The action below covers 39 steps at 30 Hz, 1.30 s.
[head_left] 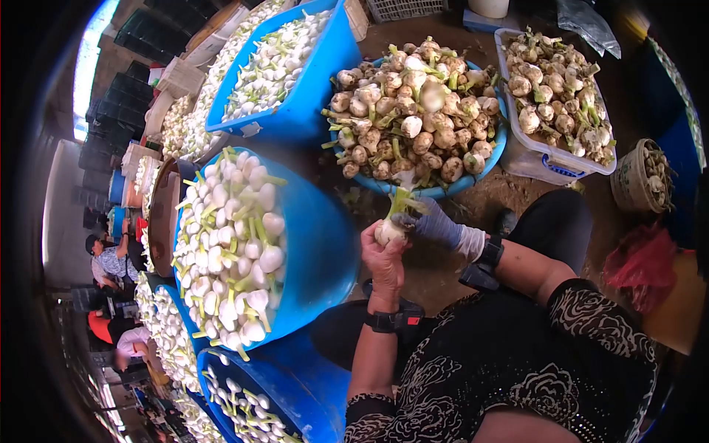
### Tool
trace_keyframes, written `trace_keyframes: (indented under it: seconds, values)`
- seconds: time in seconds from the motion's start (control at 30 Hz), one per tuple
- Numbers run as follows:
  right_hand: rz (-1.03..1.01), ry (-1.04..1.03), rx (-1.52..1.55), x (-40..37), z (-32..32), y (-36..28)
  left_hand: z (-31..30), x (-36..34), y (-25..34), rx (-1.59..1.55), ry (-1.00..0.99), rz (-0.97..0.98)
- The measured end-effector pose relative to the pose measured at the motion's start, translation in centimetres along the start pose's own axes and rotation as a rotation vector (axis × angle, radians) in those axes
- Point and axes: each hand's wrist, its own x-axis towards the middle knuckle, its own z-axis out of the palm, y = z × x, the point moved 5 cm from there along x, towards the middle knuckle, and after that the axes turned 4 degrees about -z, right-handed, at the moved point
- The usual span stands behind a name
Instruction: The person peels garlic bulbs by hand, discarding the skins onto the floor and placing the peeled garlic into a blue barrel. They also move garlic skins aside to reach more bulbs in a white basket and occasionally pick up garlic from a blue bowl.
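My bare left hand (384, 257) is closed round a pale garlic bulb (389, 232) with a short green stem. On the stem side, my right hand (437, 223), in a grey-white glove, has its fingers closed at the bulb and stem; whether it holds a small tool cannot be made out. Just beyond both hands, a round blue basin (473, 177) is heaped with soil-stained garlic bulbs (443, 136). To the left stands a large blue tub (317, 244) full of cleaned white bulbs (229, 251).
A clear plastic bin (532, 166) of unpeeled garlic stands at the upper right, near a bucket (635, 181). Another blue tub (295, 92) holds white bulbs at the upper left. A red bag (642, 266) lies right. People (114, 258) sit at the far left.
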Motion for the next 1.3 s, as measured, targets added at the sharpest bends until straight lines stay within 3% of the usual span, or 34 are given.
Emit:
trace_keyframes:
  seconds: [0.13,0.23,0.33,0.4,0.47,0.53,0.57,0.63,0.7,0.73,0.77,0.83,0.87,0.9,0.97,1.0,1.03,1.1,1.13,1.23,1.3]
  values:
    - [0.001,-0.093,0.25,0.0,-0.2,-0.3,0.4,0.1,0.5,-0.034,-0.065,-0.06]
    - [-0.092,-0.19,0.148,0.2,-0.6,-0.5,0.5,0.1,0.7,-0.23,-0.083,-0.097]
    - [-0.078,-0.114,0.038,0.1,-0.6,-0.6,-0.2,0.5,0.0,-0.24,-0.197,-0.217]
    - [-0.103,-0.148,-0.016,0.2,-1.0,-0.9,0.0,0.2,-1.1,-0.542,-0.252,-0.481]
    - [-0.13,-0.18,-0.067,0.2,-0.7,-1.1,0.0,0.4,-1.0,-0.553,-0.35,-0.537]
    - [-0.179,-0.086,-0.005,0.6,-0.6,-1.6,1.0,0.1,-0.5,-0.565,-0.452,-0.59]
    - [-0.179,-0.088,-0.007,0.4,-0.2,-1.6,0.8,0.0,-0.8,-0.486,-0.337,-0.577]
    - [0.115,-0.019,0.356,-0.2,0.3,0.0,0.9,-0.2,-1.5,-0.414,-0.22,-0.559]
    - [0.119,-0.029,0.361,-0.2,0.3,0.8,0.1,-0.1,-1.5,-0.033,0.005,-0.252]
    - [0.118,-0.039,0.366,-0.2,0.4,1.1,-0.2,-0.1,-0.7,0.404,0.148,0.051]
    - [0.118,-0.038,0.366,-0.3,0.4,1.4,-0.4,-0.1,-0.7,0.404,0.147,0.05]
    - [-0.013,-0.001,0.302,-0.2,0.3,1.0,-0.9,-0.2,-0.9,0.3,0.036,-0.131]
    - [-0.013,0.0,0.304,-0.2,0.2,1.3,-1.2,-0.4,-1.3,0.014,-0.032,-0.336]
    - [0.053,0.018,0.289,-0.2,-0.1,1.5,-1.5,-0.1,-1.0,0.015,-0.031,-0.337]
    - [0.121,0.033,0.275,-0.5,-0.4,1.6,-0.2,-0.1,-1.6,-0.48,-0.277,-0.608]
    - [0.152,0.039,0.262,-0.7,-0.5,-0.1,0.0,0.1,-1.4,-0.468,-0.324,-0.638]
    - [0.181,0.048,0.249,-0.8,-0.5,-0.9,0.3,0.0,-1.5,-0.466,-0.325,-0.637]
    - [0.118,0.017,0.303,-0.6,0.3,0.1,-1.2,0.3,-1.2,-0.115,0.054,-0.326]
    - [0.06,-0.015,0.355,-0.5,0.7,0.2,-2.0,0.3,-1.0,0.083,0.1,-0.211]
    - [0.035,-0.026,0.321,-0.9,1.0,-1.7,-2.3,0.9,-0.9,0.247,0.193,-0.057]
    - [0.088,-0.015,0.322,-0.6,0.1,0.6,-2.0,0.8,-0.6,0.158,0.168,-0.075]
